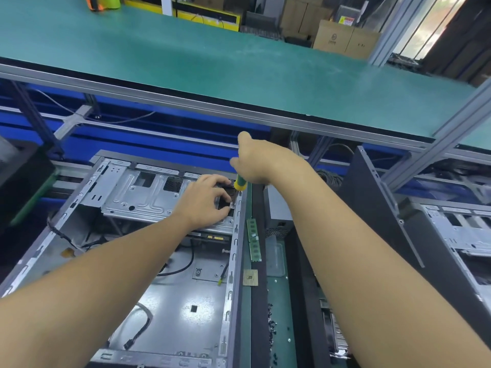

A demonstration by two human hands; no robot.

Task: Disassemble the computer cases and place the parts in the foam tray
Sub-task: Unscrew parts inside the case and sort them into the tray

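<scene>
Under a long green shelf [239,62] on an aluminium frame, with cardboard boxes [345,41] stacked beyond. Directly below, close in front, the case [159,235] lying on its side with its panel off. Seemingly well into the strip-down: main bay bare down to the metal floor, only loose cables [143,322] trailing inside, and already out beside the right wall a RAM stick [253,240], a CPU [250,277], a power supply [279,213] and a scatter of black screws [271,320]. Hard to say whether the dark strip beneath these is the foam tray. Left to free, by the look of it: the drive cage [138,192] at the far end. Right hand [260,163] wrapped tight round a green-and-yellow screwdriver [240,183], tip down at the cage's right edge. Left hand [207,200] resting on the cage, fingers bent, thumb and forefinger close by the tip; cannot tell whether pinching anything. Crowding the right side: a dark panel [372,195] leaning upright and a second case [457,229] untouched, so plenty left.
</scene>
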